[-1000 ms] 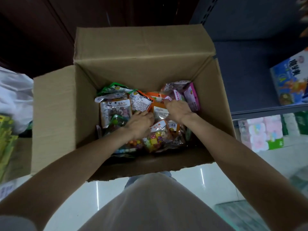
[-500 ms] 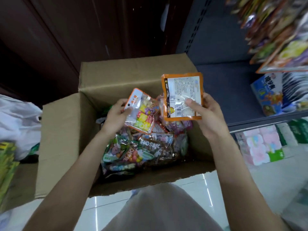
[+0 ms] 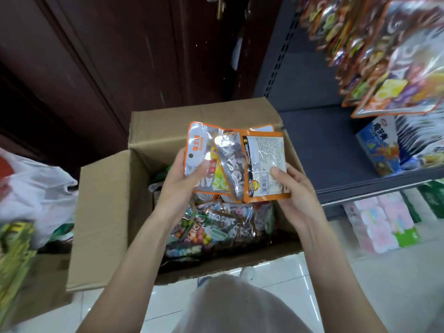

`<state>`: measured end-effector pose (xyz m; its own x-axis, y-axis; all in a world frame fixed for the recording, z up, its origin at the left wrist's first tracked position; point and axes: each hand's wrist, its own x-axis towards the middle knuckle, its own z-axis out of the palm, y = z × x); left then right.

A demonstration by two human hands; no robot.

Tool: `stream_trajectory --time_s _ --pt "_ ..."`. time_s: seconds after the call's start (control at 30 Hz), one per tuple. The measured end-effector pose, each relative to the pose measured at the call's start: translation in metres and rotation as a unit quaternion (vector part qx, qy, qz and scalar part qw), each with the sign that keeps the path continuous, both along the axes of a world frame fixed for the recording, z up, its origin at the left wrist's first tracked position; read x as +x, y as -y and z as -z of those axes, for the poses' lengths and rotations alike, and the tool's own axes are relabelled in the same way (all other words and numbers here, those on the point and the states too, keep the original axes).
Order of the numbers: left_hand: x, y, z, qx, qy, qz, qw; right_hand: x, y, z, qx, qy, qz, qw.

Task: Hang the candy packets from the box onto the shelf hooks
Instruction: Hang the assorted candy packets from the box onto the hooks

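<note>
An open cardboard box [image 3: 108, 212] stands on the floor with several candy packets [image 3: 216, 227] piled inside. My left hand [image 3: 182, 181] grips an orange-edged clear candy packet [image 3: 199, 150], face toward me, above the box. My right hand [image 3: 293, 188] holds another orange packet [image 3: 264, 164] by its lower corner, its printed back facing me. A third packet [image 3: 230, 159] is sandwiched between the two. Candy packets hanging on shelf hooks [image 3: 384, 56] show blurred at the upper right.
A dark grey shelf board [image 3: 324, 145] runs right of the box, carrying a blue carton [image 3: 377, 145]. Pink-and-white packs [image 3: 382, 224] sit under it on the floor. A white plastic bag [image 3: 36, 193] and green goods [image 3: 14, 248] lie left. A dark wooden door [image 3: 120, 56] stands behind.
Both hands have risen out of the box with packets and come closer together. The packets now overlap in front of me. My view has tilted up toward the hanging packets.
</note>
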<state>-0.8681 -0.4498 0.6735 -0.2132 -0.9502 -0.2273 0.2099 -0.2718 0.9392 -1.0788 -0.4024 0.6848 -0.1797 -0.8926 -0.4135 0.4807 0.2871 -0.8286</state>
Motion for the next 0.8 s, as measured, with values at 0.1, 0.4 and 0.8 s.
stream_trajectory --time_s 0.1,0.4,0.8 --pt "0.001 -0.008 -0.014 -0.053 0.078 0.049 0.994 -0.015 -0.018 -0.005 -0.011 -0.024 -0.028 0.999" --pt "-0.040 -0.048 -0.052 -0.215 0.196 0.093 0.952 -0.075 -0.097 -0.032 -0.075 -0.188 -0.070 0.977" --pt "-0.174 -0.103 -0.118 -0.360 0.214 -0.068 0.906 -0.206 -0.154 -0.092 -0.217 -0.380 -0.052 0.898"
